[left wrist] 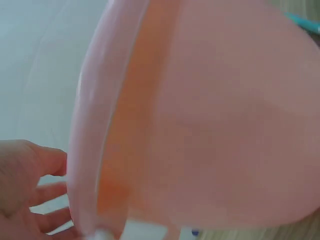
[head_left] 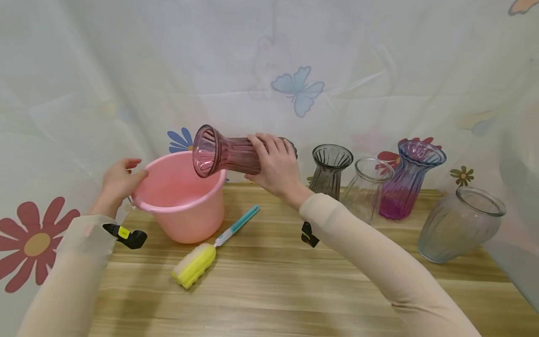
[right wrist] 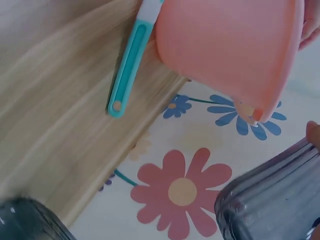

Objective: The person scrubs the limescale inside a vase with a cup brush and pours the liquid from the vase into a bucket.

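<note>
A pinkish-purple ribbed glass vase [head_left: 241, 154] lies nearly level in the air, its flared mouth over the right side of the pink bucket [head_left: 191, 223]. My right hand [head_left: 275, 164] grips it around the body near the base. In the right wrist view the vase's base end [right wrist: 270, 195] looks dark and ribbed. At the bucket's left rim is my left hand [head_left: 120, 180], its fingers loosely extended and the thumb at the rim. The left wrist view has the fingers [left wrist: 50, 192] against the rim's outer side.
A bottle brush [head_left: 195, 266] with a yellow sponge head and teal handle lies before the bucket. To the right stand a grey vase [head_left: 330, 164], a clear vase [head_left: 362, 194], a blue-purple vase [head_left: 404, 187] and a rounder clear vase [head_left: 459, 229]. A printed curtain [head_left: 236, 61] hangs behind the table.
</note>
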Available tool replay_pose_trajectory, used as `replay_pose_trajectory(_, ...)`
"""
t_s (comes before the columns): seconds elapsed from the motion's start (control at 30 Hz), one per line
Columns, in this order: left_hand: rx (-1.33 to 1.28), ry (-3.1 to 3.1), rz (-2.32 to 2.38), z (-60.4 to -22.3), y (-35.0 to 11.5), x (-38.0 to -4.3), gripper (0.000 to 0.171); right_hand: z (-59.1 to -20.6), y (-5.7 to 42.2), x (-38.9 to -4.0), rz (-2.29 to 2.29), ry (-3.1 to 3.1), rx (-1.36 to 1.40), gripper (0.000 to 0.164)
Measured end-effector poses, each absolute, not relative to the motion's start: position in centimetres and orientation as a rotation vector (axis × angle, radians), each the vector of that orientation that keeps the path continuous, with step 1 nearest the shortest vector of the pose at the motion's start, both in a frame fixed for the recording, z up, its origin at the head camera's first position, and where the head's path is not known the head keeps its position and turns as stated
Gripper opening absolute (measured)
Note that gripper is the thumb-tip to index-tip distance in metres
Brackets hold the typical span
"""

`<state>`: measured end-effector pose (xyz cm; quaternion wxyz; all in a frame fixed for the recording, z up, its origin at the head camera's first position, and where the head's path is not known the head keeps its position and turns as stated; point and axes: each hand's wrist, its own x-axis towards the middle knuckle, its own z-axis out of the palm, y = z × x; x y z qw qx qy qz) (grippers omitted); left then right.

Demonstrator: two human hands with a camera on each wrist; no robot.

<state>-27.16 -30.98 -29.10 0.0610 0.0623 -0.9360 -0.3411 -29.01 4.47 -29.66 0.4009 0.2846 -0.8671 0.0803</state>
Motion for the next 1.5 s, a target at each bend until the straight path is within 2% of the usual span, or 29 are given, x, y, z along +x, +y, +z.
replay_pose_trajectory(0.1,0.078,-2.743,-0.998,-28.3,-28.6,-26.9,0.057,-29.8,4.7,-28.8,0.42,-2.283,0.703,0.093)
replay_pose_trajectory(0.33,-0.374,-2.622,-0.98,-27.4,-22.2,-26.0,0.051,-30.3,5.4,-28.5,0.9,-2.464,0.696,0.094)
replay_pose_trajectory(0.5,-0.68,-2.577,-1.08,-28.5,-18.1,-25.3,0.058,-31.3,6.3,-27.8,1.243,-2.538,0.726,0.092)
replay_pose_trajectory(0.67,-0.882,-2.557,-1.211,-31.3,-14.4,-25.3,0.078,-32.8,7.2,-27.2,1.421,-2.566,0.759,0.089)
replay_pose_trajectory(0.77,-0.861,-2.6,-1.268,-33.2,-12.7,-25.6,0.09,-33.9,7.7,-26.9,1.464,-2.598,0.72,0.09)
replay_pose_trajectory(0.87,-0.817,-2.614,-1.347,-34.9,-11.6,-25.9,0.094,-35.2,8.1,-26.7,1.525,-2.631,0.672,0.09)
replay_pose_trajectory(1.2,-0.813,-2.546,-1.527,-39.7,-9.6,-26.8,0.089,-39.6,9.5,-26.8,1.532,-2.718,0.53,0.091)
replay_pose_trajectory(1.5,-0.777,-2.542,-1.562,-41.6,-8.7,-27.5,0.09,-41.2,10.1,-27.1,1.544,-2.743,0.455,0.09)
